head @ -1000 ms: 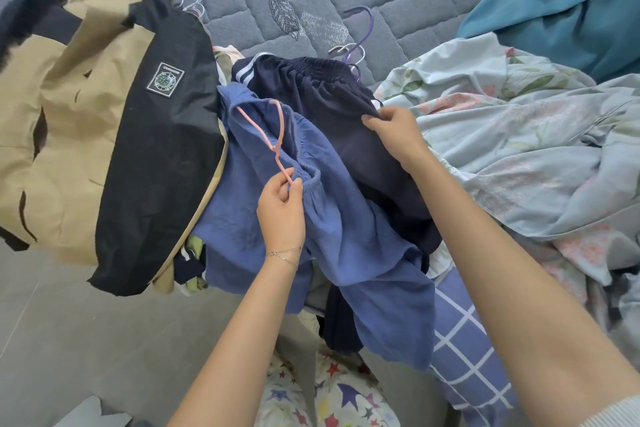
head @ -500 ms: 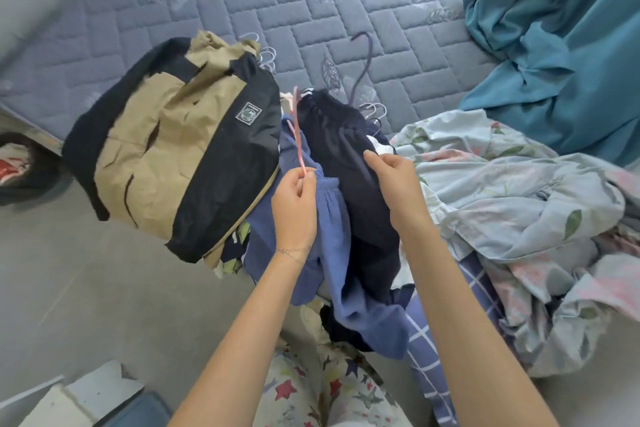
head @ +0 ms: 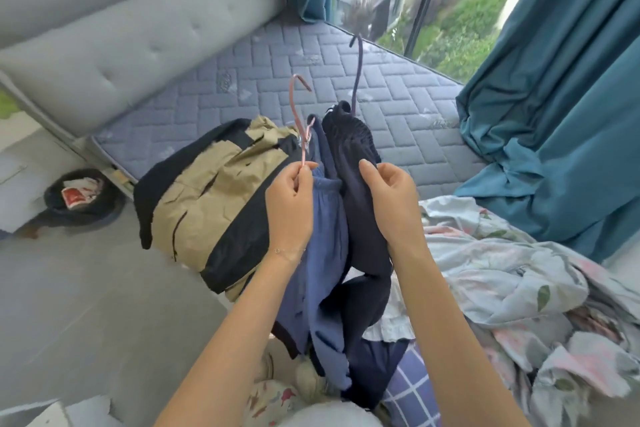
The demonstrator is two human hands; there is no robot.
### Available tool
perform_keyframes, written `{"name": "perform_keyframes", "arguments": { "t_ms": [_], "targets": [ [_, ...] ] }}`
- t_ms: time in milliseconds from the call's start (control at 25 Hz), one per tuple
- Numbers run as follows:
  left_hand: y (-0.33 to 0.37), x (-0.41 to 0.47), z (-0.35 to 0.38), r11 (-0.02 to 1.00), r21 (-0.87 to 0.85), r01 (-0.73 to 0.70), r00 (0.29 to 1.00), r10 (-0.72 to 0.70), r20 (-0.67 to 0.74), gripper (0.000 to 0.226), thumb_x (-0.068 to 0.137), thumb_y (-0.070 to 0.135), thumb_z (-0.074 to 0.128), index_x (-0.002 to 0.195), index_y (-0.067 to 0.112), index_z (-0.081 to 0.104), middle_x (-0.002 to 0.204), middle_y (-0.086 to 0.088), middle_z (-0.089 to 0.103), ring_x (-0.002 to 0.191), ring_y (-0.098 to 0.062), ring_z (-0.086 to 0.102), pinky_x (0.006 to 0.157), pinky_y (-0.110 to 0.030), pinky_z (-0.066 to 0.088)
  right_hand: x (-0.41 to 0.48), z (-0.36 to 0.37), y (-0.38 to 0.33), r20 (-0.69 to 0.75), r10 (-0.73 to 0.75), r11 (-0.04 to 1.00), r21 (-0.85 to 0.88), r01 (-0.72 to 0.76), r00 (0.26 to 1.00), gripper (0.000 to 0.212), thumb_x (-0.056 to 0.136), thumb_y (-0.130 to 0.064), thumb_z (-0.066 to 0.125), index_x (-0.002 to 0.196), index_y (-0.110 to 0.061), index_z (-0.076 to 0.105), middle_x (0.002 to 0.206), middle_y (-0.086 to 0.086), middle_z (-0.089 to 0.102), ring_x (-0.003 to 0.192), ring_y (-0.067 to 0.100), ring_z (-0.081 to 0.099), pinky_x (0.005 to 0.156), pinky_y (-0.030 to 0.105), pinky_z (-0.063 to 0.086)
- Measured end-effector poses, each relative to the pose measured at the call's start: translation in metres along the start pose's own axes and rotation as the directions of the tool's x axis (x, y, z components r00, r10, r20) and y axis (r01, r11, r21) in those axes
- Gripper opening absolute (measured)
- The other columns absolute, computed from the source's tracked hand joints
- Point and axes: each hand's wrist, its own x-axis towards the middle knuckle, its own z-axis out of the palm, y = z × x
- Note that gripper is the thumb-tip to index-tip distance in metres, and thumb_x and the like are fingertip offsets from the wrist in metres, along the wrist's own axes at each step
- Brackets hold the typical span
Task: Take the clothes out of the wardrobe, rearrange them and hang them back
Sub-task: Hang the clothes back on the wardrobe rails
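1. Your left hand (head: 289, 208) is raised in front of you. Its thumb and forefinger are pressed together on the lower wire of the pink hanger (head: 304, 149), and the other fingers are curled loosely below.
2. The pink hanger stands nearly upright above that pinch, with its hook open to the right over the mattress (head: 398, 104).
3. The blue garment (head: 327, 229) hangs from the pink hanger. It falls just right of your left wrist and ends near your lap.
4. Your right hand (head: 391, 204) grips the dark navy garment (head: 356, 156). The thumb lies along the cloth and the fingers are curled behind it; their tips are hidden.
5. The dark navy garment hangs touching the blue garment on its right. Its gathered waistband is uppermost, and the purple hanger (head: 358, 69) rises from it with its hook at the top.
6. The tan and black jacket (head: 207, 201) lies to the left of both garments, draped over the mattress edge and touching the blue garment.
7. The floral bedding (head: 512, 274) is heaped to the right of your right forearm.
8. The checked fabric (head: 408, 388) shows below the dark navy garment.
9. The teal curtain (head: 561, 107) hangs at the right and bunches onto the mattress.
10. The grey headboard (head: 121, 38) runs along the upper left.
11. A dark bin (head: 83, 198) holding rubbish stands on the floor (head: 86, 305) at the left.
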Motion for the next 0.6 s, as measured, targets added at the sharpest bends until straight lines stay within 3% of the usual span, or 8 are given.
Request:
{"name": "perform_keyframes", "arguments": {
  "t_ms": [160, 280, 520, 600],
  "targets": [
    [0.028, 0.001, -0.061, 0.998, 0.048, -0.028, 0.990, 0.035, -0.135, 0.026, 0.101, 0.016, 0.044, 0.094, 0.015, 0.069, 0.083, -0.028, 0.061, 0.069, -0.018, 0.049, 0.065, -0.038, 0.044, -0.023, 0.043, -0.042, 0.148, -0.072, 0.997, 0.044, 0.066, 0.986, 0.036, 0.096, -0.027, 0.057, 0.068, -0.013, 0.040, 0.062, 0.006, 0.029, 0.057, 0.019, 0.026, 0.051, 0.030, 0.023],
    [0.040, -0.006, -0.120, 0.998, 0.059, -0.014, 0.960, 0.029, -0.278, 0.026, 0.099, 0.017, 0.045, 0.093, 0.015, 0.070, 0.087, -0.024, 0.065, 0.071, -0.015, 0.052, 0.069, -0.037, 0.046, -0.045, 0.085, -0.068, 0.260, -0.128, 0.992, 0.028, 0.125, 0.957, 0.043, 0.095, -0.028, 0.057, 0.063, -0.019, 0.030, 0.055, -0.005, 0.025, 0.050, 0.011, 0.022, 0.045, 0.023, 0.021],
    [0.042, -0.032, -0.248, 0.999, 0.033, 0.004, 0.839, 0.014, -0.543, 0.025, 0.097, 0.015, 0.050, 0.085, 0.016, 0.071, 0.078, -0.019, 0.065, 0.068, -0.009, 0.051, 0.070, -0.031, 0.045, -0.097, 0.191, -0.101, 0.518, -0.200, 0.971, -0.006, 0.237, 0.831, 0.037, 0.094, -0.031, 0.057, 0.069, -0.012, 0.037, 0.060, 0.004, 0.026, 0.054, 0.015, 0.024, 0.045, 0.025, 0.020],
    [0.038, -0.040, -0.292, 0.999, 0.034, 0.009, 0.796, 0.013, -0.605, 0.025, 0.097, 0.016, 0.050, 0.088, 0.013, 0.072, 0.077, -0.013, 0.066, 0.069, -0.016, 0.055, 0.072, -0.032, 0.047, -0.117, 0.231, -0.110, 0.585, -0.221, 0.961, -0.007, 0.277, 0.780, 0.037, 0.095, -0.030, 0.056, 0.068, -0.011, 0.038, 0.062, 0.006, 0.026, 0.057, 0.018, 0.024, 0.047, 0.027, 0.019]
  ]
}}
